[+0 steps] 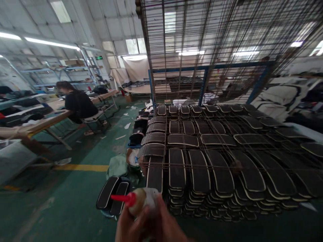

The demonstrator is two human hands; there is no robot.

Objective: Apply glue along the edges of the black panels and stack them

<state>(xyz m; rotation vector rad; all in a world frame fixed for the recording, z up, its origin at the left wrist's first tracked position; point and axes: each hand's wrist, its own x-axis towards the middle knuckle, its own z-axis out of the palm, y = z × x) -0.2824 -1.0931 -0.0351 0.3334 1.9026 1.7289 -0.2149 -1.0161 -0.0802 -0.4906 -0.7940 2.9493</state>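
Note:
A squeeze bottle (145, 201) with a red pointed nozzle is held near the bottom middle, its tip toward the left. My left hand (131, 223) wraps round its underside, fingers closed on it. On the right side my right hand (168, 220) presses against the same bottle, slightly blurred. Just left of the hands, dark oblong pieces with light edging (108, 195) rest on a low container. Stacks of similar dark pieces (177, 168) lie beyond and to the right, on a wire rack.
Tilted wire grids (191, 43) rise above the stacks on a blue frame (204, 85). A seated person (79, 101) is at a long table (57, 117) on the left. A green sack (118, 167) and paper scraps lie on the floor.

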